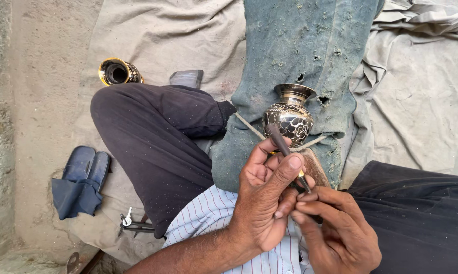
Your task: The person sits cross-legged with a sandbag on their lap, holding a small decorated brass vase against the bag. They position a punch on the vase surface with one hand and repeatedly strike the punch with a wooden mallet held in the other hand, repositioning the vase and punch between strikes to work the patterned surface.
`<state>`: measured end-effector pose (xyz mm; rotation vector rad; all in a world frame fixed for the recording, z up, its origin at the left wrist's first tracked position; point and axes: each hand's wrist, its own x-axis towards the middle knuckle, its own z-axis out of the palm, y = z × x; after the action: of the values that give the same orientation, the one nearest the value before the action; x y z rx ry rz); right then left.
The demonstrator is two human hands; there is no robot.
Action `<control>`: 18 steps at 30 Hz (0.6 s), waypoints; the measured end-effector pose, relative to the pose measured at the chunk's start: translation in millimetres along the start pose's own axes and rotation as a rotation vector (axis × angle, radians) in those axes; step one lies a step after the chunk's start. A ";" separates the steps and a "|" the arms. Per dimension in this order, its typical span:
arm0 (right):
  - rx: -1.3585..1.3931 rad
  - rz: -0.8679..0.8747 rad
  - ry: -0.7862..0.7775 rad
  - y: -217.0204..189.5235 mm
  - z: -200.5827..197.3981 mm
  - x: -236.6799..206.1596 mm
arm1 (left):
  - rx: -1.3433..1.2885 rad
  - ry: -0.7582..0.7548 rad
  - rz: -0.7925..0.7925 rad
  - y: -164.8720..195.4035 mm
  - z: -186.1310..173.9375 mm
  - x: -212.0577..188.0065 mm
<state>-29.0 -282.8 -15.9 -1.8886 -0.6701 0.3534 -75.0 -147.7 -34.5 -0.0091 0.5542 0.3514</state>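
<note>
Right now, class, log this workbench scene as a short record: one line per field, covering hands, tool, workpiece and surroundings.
Left hand: fingers pinch a thin dark tool, thumb on top
Right hand: fingers grip the tool's lower end
Tool tip: at or very near the vase's body; contact unclear
Workpiece: engraved black-and-silver metal vase, lying on a worn teal cloth
Left of knee: second brass vase, grey block
Floor: blue sandals, small metal tools
Cover: beige sheet

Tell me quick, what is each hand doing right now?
Left hand: closed around a thin dark tool, its tip near the engraved metal vase.
Right hand: fingers pinched on the same tool's lower end.
</note>
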 end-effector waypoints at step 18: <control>-0.106 -0.077 0.106 -2.1 0.3 8.5 | 0.356 -0.033 0.395 46.9 -22.6 15.4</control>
<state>-23.0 -276.9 -13.5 -1.9611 -0.6992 0.1706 -89.9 -100.9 -57.7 0.4540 0.5791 0.6313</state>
